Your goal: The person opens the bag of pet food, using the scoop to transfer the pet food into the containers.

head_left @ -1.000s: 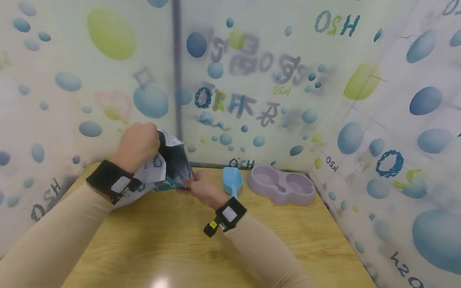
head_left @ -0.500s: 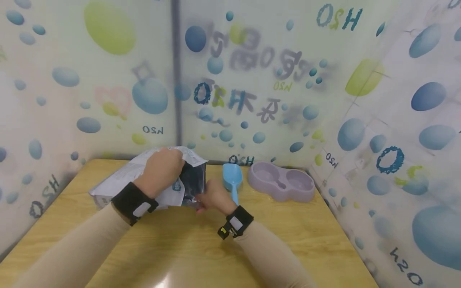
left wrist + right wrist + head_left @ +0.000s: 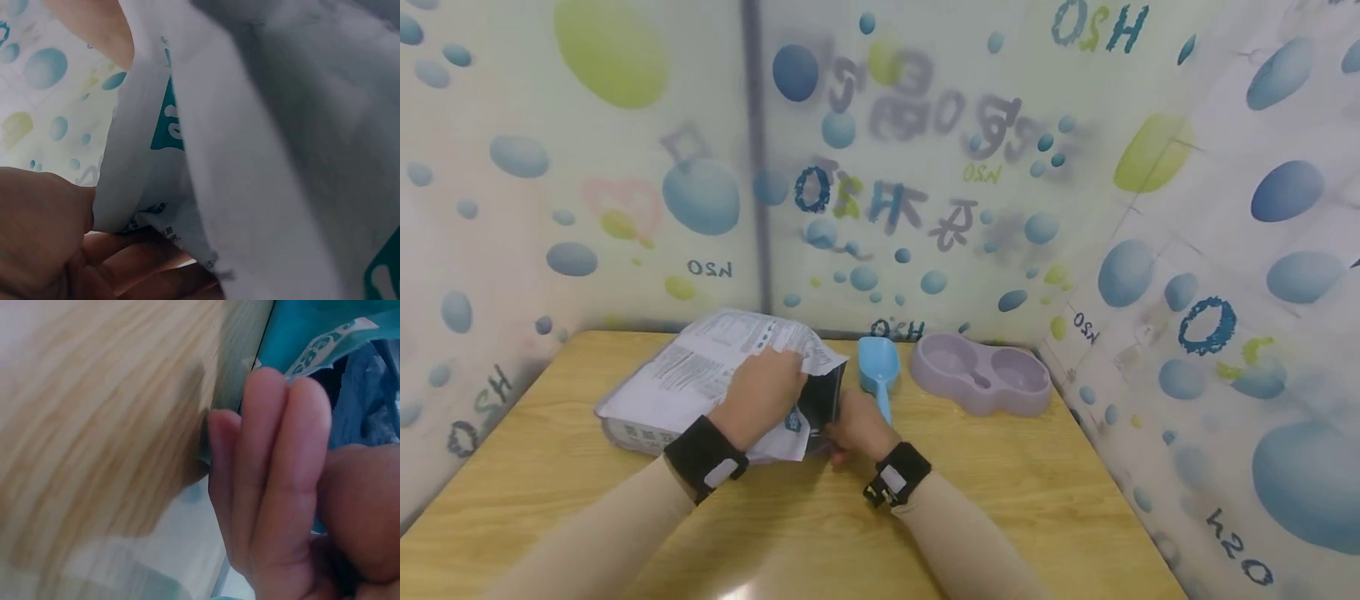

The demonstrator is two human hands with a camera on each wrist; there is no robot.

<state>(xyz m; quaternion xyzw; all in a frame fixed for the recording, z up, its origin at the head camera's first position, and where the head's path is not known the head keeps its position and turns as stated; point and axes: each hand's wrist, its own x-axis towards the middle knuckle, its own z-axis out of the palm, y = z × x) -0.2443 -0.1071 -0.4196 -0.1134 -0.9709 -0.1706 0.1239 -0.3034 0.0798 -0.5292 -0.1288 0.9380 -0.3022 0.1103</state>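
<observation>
A large white bag [image 3: 677, 379] with printed text and teal patches lies flat on the table, its open mouth toward the right. My left hand [image 3: 763, 392] grips the upper edge of the mouth, knuckles up. At the mouth's right side, my right hand [image 3: 861, 425] pinches the lower edge between thumb and fingers. Between the hands shows the dark, shiny lining [image 3: 822, 396]. In the right wrist view, the fingers [image 3: 275, 444] lie close above the wood, beside the teal part of the bag [image 3: 300, 337]. What the bag contains is hidden.
Just beyond my right hand lies a light blue scoop [image 3: 878, 358], its handle toward me. Right of it stands a mauve double pet bowl [image 3: 985, 385]. Patterned curtains [image 3: 880, 250] close off the back and sides of the wooden table [image 3: 1000, 492].
The bag has come down from a tilted, raised position to lie flat. Both hands have moved right and lower with its mouth, still holding its edges. Scoop and bowl have stayed put.
</observation>
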